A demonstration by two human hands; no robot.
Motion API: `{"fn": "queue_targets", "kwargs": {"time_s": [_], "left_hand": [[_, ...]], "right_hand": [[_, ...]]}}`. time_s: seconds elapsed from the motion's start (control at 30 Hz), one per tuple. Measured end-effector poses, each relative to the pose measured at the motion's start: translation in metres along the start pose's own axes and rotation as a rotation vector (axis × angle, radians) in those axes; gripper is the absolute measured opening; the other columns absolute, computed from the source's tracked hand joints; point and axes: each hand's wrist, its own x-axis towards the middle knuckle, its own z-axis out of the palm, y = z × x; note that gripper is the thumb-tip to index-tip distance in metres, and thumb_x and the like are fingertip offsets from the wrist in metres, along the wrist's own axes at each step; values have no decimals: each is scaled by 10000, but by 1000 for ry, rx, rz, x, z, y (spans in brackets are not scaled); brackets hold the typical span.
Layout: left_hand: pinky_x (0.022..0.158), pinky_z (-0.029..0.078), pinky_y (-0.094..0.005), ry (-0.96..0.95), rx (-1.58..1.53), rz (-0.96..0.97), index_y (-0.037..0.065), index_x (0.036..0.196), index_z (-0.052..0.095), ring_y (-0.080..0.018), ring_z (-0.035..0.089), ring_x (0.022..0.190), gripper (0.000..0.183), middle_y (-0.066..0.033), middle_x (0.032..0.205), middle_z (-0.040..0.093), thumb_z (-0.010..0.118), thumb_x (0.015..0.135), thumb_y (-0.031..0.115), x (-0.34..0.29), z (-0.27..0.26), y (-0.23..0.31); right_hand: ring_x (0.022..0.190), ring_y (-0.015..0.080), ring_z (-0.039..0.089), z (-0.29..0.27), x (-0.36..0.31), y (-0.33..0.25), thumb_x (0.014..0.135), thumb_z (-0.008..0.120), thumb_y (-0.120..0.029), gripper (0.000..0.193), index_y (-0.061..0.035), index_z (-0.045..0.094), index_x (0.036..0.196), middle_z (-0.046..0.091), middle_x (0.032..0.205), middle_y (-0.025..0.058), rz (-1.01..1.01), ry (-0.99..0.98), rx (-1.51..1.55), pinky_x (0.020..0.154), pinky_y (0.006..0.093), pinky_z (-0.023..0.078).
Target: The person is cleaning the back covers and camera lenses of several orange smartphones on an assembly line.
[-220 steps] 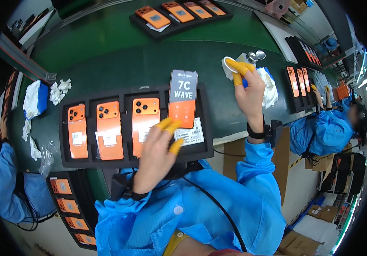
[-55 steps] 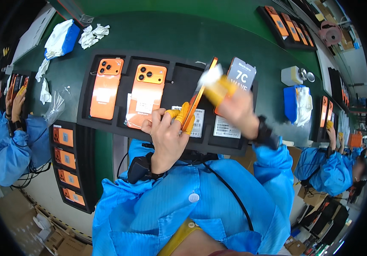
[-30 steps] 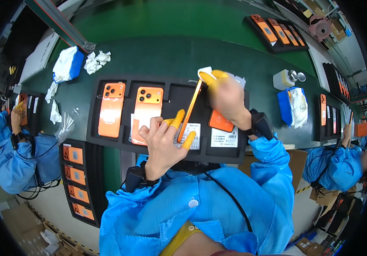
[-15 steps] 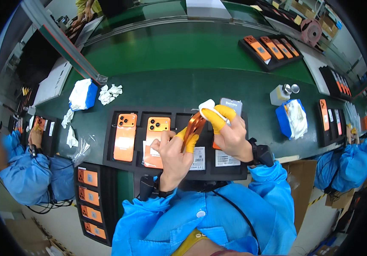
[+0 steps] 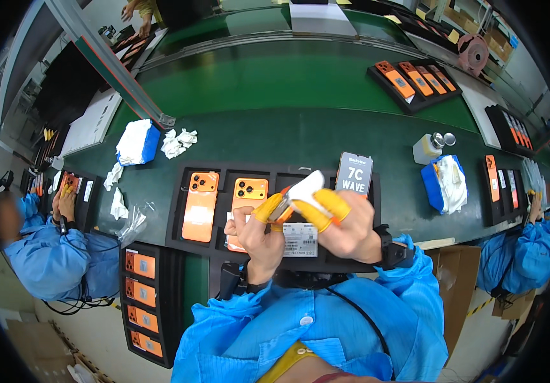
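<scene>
Above a black foam tray (image 5: 174, 223), my left hand (image 5: 259, 246) grips an orange phone (image 5: 279, 212) tilted on edge, mostly hidden by fingers. My right hand (image 5: 345, 231) pinches a white wiping cloth (image 5: 307, 187) against the phone. Yellow finger cots cover fingertips of both hands. Two orange phones, the left one (image 5: 199, 207) and the middle one (image 5: 249, 190), lie camera side up in the tray. A white label sheet (image 5: 300, 241) lies below my hands. A phone under grey printed film (image 5: 355, 171) rests at the tray's right, partly behind my right hand.
Blue boxes of white cloths stand left (image 5: 150, 143) and right (image 5: 433, 185), with crumpled cloths (image 5: 178, 143) by the left one. A pump bottle (image 5: 426, 150) stands at right. Another phone tray (image 5: 409, 105) sits on the green belt (image 5: 256, 76). Co-workers sit on both sides.
The phone between my hands has turned and come lower, with the cloth still on it. My right hand has lowered, uncovering more of the grey-filmed phone. The whole view has shifted slightly.
</scene>
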Motion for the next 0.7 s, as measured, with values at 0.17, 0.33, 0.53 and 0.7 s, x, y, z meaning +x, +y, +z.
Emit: {"fn": "queue_targets", "kwargs": {"time_s": [0.17,0.33,0.53,0.7], "left_hand": [[728,247,-325,-32,-139,-36,63,959,720,-172,462,778,227,-27,756,551,726,736,102,-3,0,1],[778,240,-342,-94,-331,-129,67,970,708,-187,491,822,277,-17,737,599,695,694,70,-1,1,2],[835,315,-313,-232,-581,-418,57,1041,675,-142,530,880,278,-28,937,612,717,777,129,-22,11,-12],[782,443,-253,-630,-1417,-924,47,1067,554,-122,552,871,375,-29,905,595,649,863,347,-5,-2,-1]], "right_hand": [[716,257,613,-12,-4,8,595,644,105,464,-21,688,1039,617,917,134,284,-36,84,580,324,498],[814,228,632,-18,-3,5,779,617,104,338,-19,670,1089,623,955,128,609,-99,584,710,280,507],[871,209,623,-17,-7,5,825,612,73,298,-18,661,1105,631,986,120,699,-103,648,758,269,492],[873,206,614,-16,-3,6,835,611,60,287,-8,654,1111,629,984,111,650,-66,697,756,267,481]]}}
